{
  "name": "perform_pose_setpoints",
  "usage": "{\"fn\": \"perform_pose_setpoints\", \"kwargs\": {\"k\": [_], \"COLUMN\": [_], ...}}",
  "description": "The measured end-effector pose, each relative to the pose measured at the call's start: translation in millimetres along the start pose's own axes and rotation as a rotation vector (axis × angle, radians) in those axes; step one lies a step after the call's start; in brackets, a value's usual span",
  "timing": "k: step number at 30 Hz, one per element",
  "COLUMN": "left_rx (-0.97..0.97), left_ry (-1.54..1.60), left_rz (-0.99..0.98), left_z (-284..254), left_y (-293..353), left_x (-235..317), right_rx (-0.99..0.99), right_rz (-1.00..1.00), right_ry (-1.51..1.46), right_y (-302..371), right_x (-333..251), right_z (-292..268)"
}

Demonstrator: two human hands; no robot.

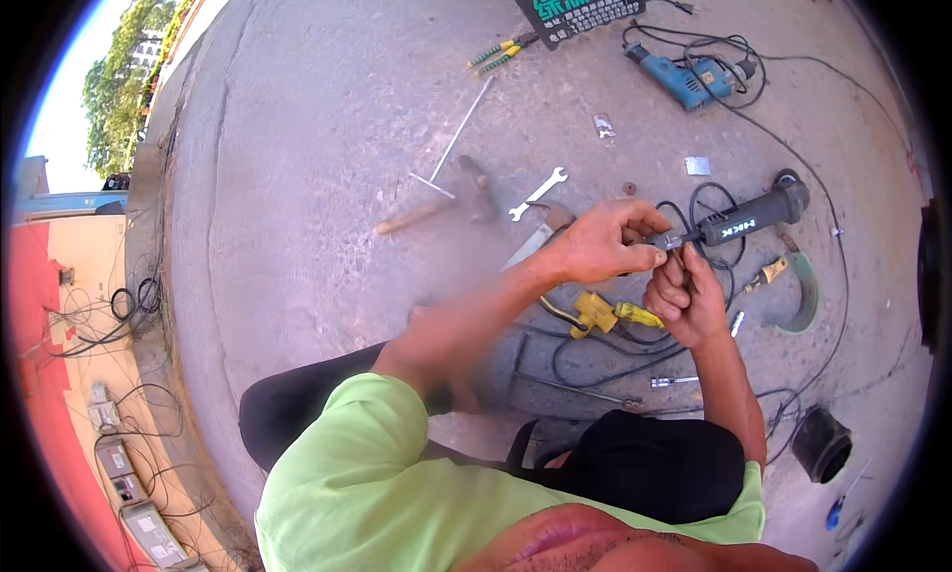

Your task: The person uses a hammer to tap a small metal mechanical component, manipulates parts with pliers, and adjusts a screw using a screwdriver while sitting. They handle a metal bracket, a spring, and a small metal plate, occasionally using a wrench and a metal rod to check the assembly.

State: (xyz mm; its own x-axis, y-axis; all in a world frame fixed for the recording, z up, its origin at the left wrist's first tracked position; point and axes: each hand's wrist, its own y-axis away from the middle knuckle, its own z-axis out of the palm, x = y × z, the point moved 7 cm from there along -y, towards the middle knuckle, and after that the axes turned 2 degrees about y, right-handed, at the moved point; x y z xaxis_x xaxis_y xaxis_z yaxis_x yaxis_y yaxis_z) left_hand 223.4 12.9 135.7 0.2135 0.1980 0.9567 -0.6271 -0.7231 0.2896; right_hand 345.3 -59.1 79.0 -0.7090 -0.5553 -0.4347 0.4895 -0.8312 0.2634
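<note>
My left hand (607, 243) reaches across from the left, its thumb and fingers pinching a small dark grey part (670, 241) at the cord end of a black angle grinder (749, 218). Just below that part, my right hand (686, 299) has its fingers curled in. What it grips, if anything, is hidden. The grinder's slim body points up and right, away from my hands. Beneath my left wrist lie a yellow connector (595, 314) and a yellow plug (639, 315) among black cords.
An open-end wrench (538, 195), hammer (416, 215), T-handle wrench (458, 136) and yellow-green pliers (504, 52) lie on the concrete to the left. A blue corded drill (689, 80) sits farther off. A paintbrush (769, 273), green curved piece (803, 299) and black cylinder (821, 443) are right.
</note>
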Motion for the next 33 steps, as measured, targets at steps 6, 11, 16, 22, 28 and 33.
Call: {"fn": "perform_pose_setpoints", "kwargs": {"k": [6, 11, 16, 22, 28, 33], "left_rx": [0.077, 0.168, 0.198, 0.167, 0.12, 0.12], "left_ry": [0.087, 0.067, 0.193, 0.178, 0.174, 0.197], "left_rz": [0.072, -0.009, -0.041, 0.088, -0.016, -0.057], "left_z": [-9.5, 0.0, 0.6, 1.2, 2.4, 0.2], "left_y": [12.5, 11.9, 14.6, 16.7, 18.2, 16.2], "left_x": [-20.2, -19.1, -27.7, -20.4, -22.9, -33.1], "right_rx": [-0.07, 0.387, 0.458, 0.048, 0.127, 0.381], "right_rz": [0.158, -0.394, -0.461, 0.155, -0.253, -0.865], "right_ry": [-0.115, 1.345, 1.375, -0.002, 1.004, 1.734], "right_y": [-0.6, 17.1, 22.1, 8.5, 8.0, 19.3], "right_x": [12.0, -42.6, -44.4, 6.3, -24.4, -41.0], "right_z": [23.4, 22.1, 32.2, 37.4, 23.5, 42.4]}}
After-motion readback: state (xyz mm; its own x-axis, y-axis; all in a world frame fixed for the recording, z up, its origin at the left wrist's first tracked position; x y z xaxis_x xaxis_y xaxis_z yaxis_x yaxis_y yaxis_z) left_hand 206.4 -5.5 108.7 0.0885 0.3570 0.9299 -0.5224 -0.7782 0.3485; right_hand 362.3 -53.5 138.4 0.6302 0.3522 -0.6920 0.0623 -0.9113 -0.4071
